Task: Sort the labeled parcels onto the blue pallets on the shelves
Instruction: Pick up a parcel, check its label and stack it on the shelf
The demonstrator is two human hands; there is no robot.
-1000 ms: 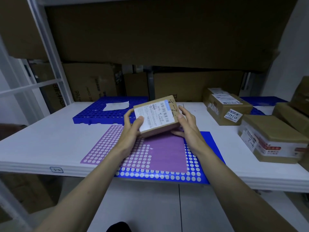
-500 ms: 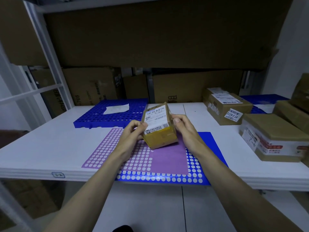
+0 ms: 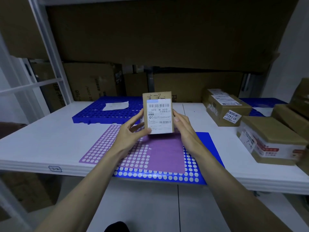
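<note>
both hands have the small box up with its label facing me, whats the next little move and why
Probably read the label, then carry the small box forward and left onto the blue pallet at the back. The left hand and right hand hold it upright above the purple dotted sheet, label and handwritten mark facing the camera, and that pallet carries only a white paper.

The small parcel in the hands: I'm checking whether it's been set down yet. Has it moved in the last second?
Yes. The small parcel has turned upright, label facing the camera, held by the left hand and right hand above the purple sheet.
</note>
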